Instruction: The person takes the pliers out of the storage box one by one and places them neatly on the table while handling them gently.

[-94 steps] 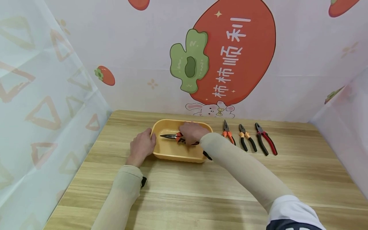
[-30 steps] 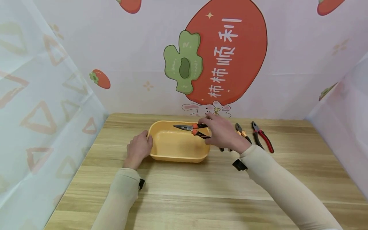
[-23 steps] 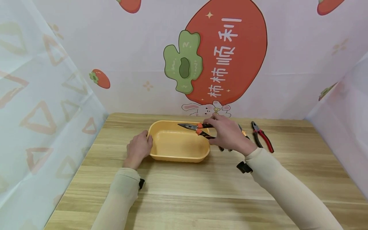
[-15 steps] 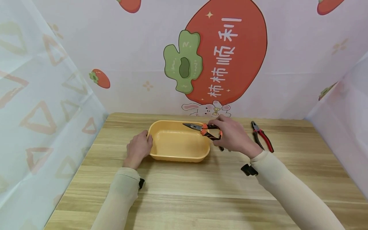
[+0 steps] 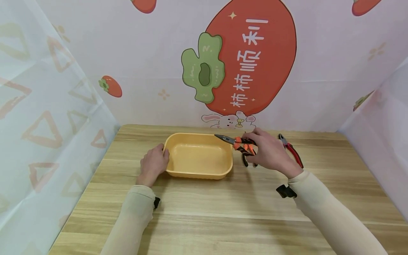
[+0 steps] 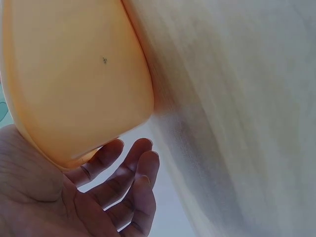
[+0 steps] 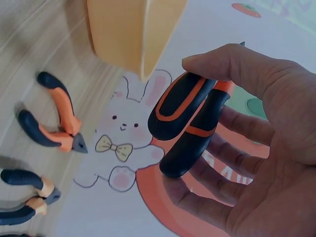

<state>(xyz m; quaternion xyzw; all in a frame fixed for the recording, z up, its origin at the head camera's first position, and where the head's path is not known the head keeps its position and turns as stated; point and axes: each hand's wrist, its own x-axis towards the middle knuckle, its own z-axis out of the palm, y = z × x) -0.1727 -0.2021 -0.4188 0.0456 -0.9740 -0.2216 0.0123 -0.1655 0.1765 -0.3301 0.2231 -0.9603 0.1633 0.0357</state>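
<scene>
My left hand (image 5: 154, 164) grips the left end of a yellow plastic basin (image 5: 196, 156), its thumb over the rim. The left wrist view has this hand's fingers (image 6: 140, 197) curled below the basin's edge. My right hand (image 5: 271, 150) holds needle-nose pliers (image 5: 227, 139) with black and orange handles, raised at the basin's right end, tip pointing left. In the right wrist view the thumb and fingers lie around those handles. Beneath, a second orange-and-black pair of pliers (image 7: 61, 101) lies on the table, partly hidden from the head camera.
Black pliers with pale-orange trim (image 7: 45, 190) lie farther right, hidden behind my right hand in the head view. Red-and-black pliers (image 5: 294, 153) lie beyond them. A printed backdrop (image 5: 153, 53) stands behind the wooden table (image 5: 204, 219).
The needle-nose pliers, earlier low in the basin in my right hand, have been lifted out and moved right past its right rim. My left hand keeps its grip on the basin.
</scene>
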